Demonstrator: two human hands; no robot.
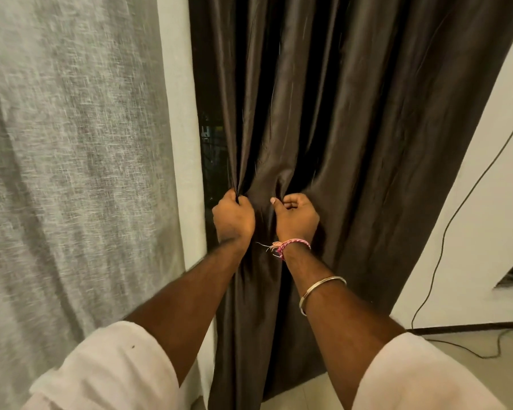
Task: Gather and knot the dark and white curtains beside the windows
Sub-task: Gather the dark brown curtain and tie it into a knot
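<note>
Here both the left hand [234,218] and right hand [297,218] clutch folds of the dark curtain [353,119]; its slick cloth may slip free, undoing the gather.

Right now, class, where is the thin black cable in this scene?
In the head view, the black cable runs down the white wall on the right, just beside the dark curtain, then trails onto the floor.

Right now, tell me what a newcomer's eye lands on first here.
Two hands at centre: the left hand and right hand both grip folds of the dark curtain, bunching it. Beside it, filling the left, hangs the white curtain. A metal bangle glints on the right forearm.
</note>
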